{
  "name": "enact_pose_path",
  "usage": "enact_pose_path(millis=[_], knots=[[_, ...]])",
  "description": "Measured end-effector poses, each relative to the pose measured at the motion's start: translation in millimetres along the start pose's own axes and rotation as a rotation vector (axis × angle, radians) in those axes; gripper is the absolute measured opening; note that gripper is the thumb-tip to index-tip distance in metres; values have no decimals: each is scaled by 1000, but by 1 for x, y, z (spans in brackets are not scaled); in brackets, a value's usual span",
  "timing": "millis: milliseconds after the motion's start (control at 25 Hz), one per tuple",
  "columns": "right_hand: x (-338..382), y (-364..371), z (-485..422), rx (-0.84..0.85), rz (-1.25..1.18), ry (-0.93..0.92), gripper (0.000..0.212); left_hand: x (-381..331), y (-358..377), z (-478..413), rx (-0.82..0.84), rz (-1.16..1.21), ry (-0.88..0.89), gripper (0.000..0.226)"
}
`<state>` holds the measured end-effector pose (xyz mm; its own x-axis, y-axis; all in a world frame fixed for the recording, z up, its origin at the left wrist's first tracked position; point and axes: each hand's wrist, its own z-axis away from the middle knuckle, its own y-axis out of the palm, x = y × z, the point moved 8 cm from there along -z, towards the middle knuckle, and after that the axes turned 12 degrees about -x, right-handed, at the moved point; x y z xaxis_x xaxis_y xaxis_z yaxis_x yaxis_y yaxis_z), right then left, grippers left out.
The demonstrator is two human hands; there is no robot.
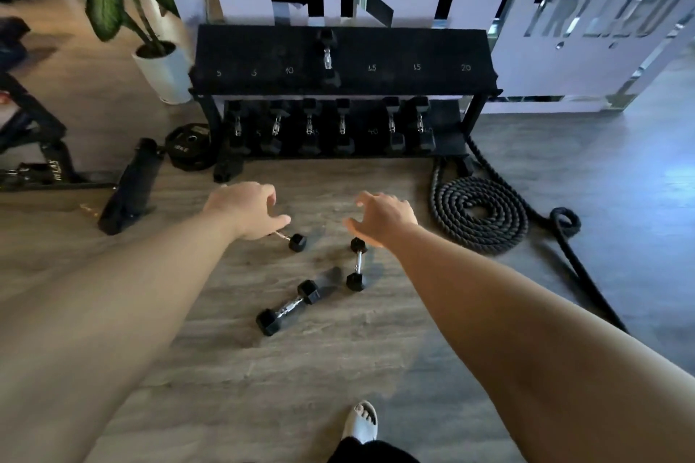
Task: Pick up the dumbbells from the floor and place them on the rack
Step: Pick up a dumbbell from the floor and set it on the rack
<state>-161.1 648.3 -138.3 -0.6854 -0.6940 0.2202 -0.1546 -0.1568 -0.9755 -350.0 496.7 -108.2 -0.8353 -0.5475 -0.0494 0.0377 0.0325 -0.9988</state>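
Three black hex dumbbells lie on the wood floor. A large dumbbell is nearest me. A small dumbbell lies just under my right hand. Another small dumbbell is partly hidden beneath my left hand. Both hands hover above them with fingers spread, holding nothing. The black two-tier rack stands against the wall ahead, with one dumbbell on its top shelf and several on the lower shelf.
A coiled battle rope lies to the right of the rack. A weight plate and a black bar attachment sit at the left, beside a potted plant and a bench frame. My sandalled foot is at the bottom.
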Motion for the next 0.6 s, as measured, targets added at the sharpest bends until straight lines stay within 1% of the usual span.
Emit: enact_pose_path(millis=[120,320,480,600], knots=[[5,-7,-43,-13,-10,-65,55,-2,-15,-27,-32,2,-27,52],[11,-3,-95,-8,-29,-94,55,14,-21,-65,-40,-61,-64,53],[10,6,-124,11,-29,-50,54,26,-11,-94,-11,-43,-53,50],[13,14,-144,14,-23,-9,53,38,5,-123,17,-20,-19,52]])
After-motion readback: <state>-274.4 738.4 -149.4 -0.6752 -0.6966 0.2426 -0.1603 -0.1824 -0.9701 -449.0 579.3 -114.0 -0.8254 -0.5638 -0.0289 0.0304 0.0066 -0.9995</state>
